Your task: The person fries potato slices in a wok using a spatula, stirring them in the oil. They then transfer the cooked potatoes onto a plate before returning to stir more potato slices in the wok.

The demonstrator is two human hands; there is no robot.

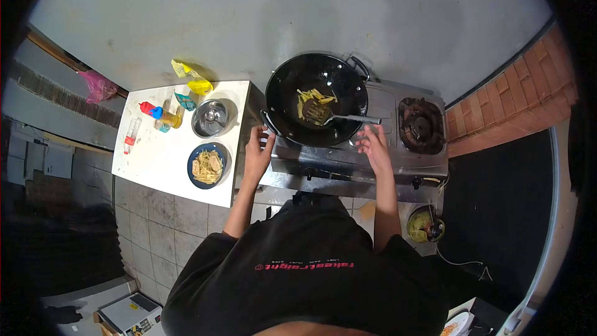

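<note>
A black wok [289, 78] sits on the stove, with yellow, strip-like pieces of food [318, 96] in its bottom. A metal spatula [354, 118] rests in it, its blade among the strips and its handle across the right rim. My right hand [374, 149] is just below the handle's end, fingers apart and not wrapped round it. Beside the wok's left loop handle [267, 119] is my left hand [257, 152], its fingers spread; whether the fingertips touch the handle or rim I cannot tell.
On the white table [161, 168] at left stand a dark bowl of food [207, 167], a metal bowl [210, 118], several bottles [168, 117] and a yellow packet [198, 84]. A second burner [421, 124] is at right. A green container [425, 224] is on the floor.
</note>
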